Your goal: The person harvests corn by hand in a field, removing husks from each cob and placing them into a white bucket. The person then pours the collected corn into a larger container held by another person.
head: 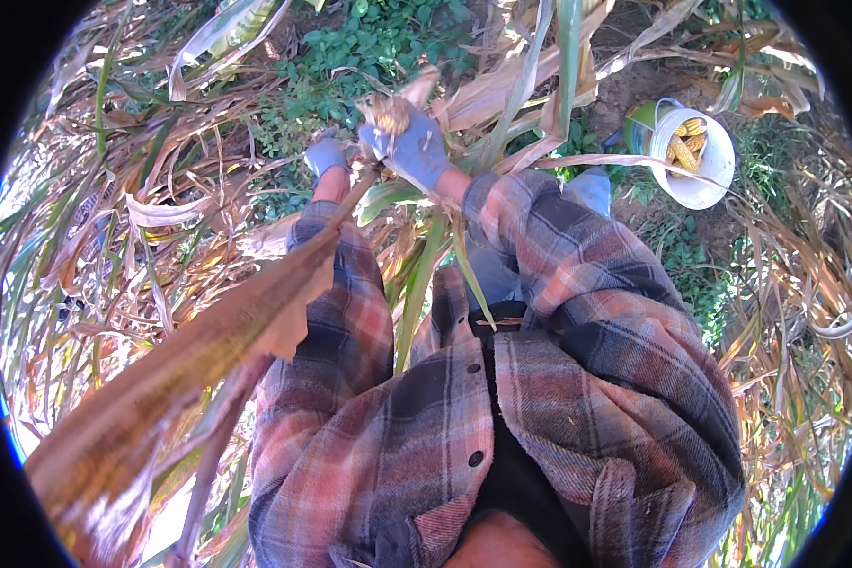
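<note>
My right hand [415, 145], in a light grey-blue glove, is closed around a corn ear in dry husk [389, 116], whose frayed tan end shows above the fingers. Just to its left is my left hand [326, 153], gloved alike, beside the stalk and leaves; its fingers are partly hidden, so its hold cannot be told. A long dry brown corn leaf [234, 319] runs from near the hands down to the lower left, passing over my left sleeve.
A white plastic bucket [717, 153] holding several husked yellow corn ears [685, 153] lies tilted at the upper right. Dry corn stalks and leaves [788, 341] crowd both sides. Low green weeds [369, 50] grow beyond my hands.
</note>
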